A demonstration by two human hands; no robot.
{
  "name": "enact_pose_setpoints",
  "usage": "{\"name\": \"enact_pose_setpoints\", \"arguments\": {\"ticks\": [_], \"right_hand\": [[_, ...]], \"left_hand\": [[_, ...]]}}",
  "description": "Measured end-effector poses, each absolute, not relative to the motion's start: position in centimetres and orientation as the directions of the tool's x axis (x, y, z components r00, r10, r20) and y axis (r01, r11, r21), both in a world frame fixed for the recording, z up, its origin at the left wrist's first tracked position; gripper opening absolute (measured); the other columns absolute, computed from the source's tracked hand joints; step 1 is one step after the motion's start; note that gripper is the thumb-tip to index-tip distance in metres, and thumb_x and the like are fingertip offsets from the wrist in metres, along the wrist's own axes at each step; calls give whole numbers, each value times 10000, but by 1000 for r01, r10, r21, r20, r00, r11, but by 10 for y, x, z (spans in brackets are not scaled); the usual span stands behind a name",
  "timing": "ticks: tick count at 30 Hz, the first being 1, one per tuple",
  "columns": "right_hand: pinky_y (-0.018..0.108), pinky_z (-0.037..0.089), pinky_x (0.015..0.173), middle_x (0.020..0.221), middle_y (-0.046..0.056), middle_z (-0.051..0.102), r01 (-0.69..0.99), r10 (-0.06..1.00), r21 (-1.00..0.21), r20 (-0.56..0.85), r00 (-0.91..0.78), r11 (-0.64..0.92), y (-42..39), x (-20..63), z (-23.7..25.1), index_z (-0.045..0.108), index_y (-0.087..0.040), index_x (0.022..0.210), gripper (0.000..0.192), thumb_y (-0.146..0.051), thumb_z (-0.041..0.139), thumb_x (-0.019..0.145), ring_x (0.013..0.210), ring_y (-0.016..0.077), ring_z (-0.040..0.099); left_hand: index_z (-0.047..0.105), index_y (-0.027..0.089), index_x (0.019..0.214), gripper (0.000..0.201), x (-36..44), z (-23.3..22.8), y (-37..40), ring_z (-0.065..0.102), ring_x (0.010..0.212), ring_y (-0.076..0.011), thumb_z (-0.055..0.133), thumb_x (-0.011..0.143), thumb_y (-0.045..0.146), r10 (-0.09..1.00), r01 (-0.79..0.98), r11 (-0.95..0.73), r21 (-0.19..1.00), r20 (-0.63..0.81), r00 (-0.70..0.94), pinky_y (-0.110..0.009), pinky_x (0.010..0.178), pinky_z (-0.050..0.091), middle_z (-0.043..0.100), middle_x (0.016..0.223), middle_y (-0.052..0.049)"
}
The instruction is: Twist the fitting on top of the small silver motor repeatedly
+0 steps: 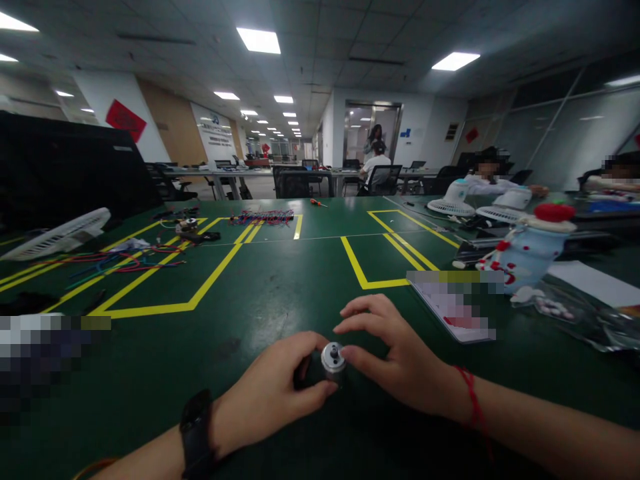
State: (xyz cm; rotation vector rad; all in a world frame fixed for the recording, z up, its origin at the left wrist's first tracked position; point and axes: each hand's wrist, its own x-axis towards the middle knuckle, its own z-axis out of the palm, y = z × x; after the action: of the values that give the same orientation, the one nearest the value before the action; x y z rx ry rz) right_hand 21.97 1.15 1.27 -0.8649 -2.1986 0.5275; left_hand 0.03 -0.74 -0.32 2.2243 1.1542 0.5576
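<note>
My left hand (273,393) wraps around a small cylindrical motor (332,360) with a dark body and a silver end cap, low at the centre of the green table (280,293). A black watch sits on that wrist. My right hand (395,357), with a red string on its wrist, touches the silver cap from the right with thumb and fingertips. Part of the motor's body is hidden behind my left fingers.
Yellow tape lines (165,308) mark boxes on the table. Loose coloured wires (115,263) and a white fan grille (60,235) lie at left. A blue-white fan body with a red cap (533,250), a booklet (457,310) and plastic bags (575,313) sit at right. People work at far desks.
</note>
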Motion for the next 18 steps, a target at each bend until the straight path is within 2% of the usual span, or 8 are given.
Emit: {"name": "enact_pose_setpoints", "arguments": {"ticks": [3,8,11,14,18], "right_hand": [[435,356,979,1171,45,552,435,703,-555,500,-505,708,5,211,18,700,-258,917,95,-247,660,832,1130,238,479],[391,392,944,1085,51,579,367,740,-646,537,-405,669,12,221,20,671,-222,897,63,-251,619,875,1071,210,515],[364,415,910,1027,36,605,381,732,-663,389,-559,644,17,233,13,678,-225,898,58,-253,638,866,1012,191,535],[380,409,902,1049,33,613,447,696,-621,231,-680,643,16,241,6,699,-235,899,69,-258,660,847,1009,199,528],[399,383,914,1060,30,625,464,674,-593,189,-714,658,12,242,4,704,-246,917,87,-248,661,841,1014,206,520]], "left_hand": [[571,213,1006,192,0,-4,-7,506,690,-157,633,833,267,840,608,-459,647,93,535,-248,605,376,580,829,15],[576,209,976,169,1,-2,-8,499,677,-149,634,824,258,839,598,-451,662,85,538,-235,589,368,578,813,21],[582,212,968,161,1,-1,-8,497,670,-146,636,821,247,836,596,-451,665,81,543,-234,581,361,576,809,24],[585,219,984,172,1,-1,-7,503,684,-149,640,822,241,834,592,-453,666,83,545,-239,591,364,583,828,22],[585,225,1009,179,0,-1,-6,508,700,-151,633,836,235,831,586,-452,673,80,550,-239,598,368,589,849,19]]}}
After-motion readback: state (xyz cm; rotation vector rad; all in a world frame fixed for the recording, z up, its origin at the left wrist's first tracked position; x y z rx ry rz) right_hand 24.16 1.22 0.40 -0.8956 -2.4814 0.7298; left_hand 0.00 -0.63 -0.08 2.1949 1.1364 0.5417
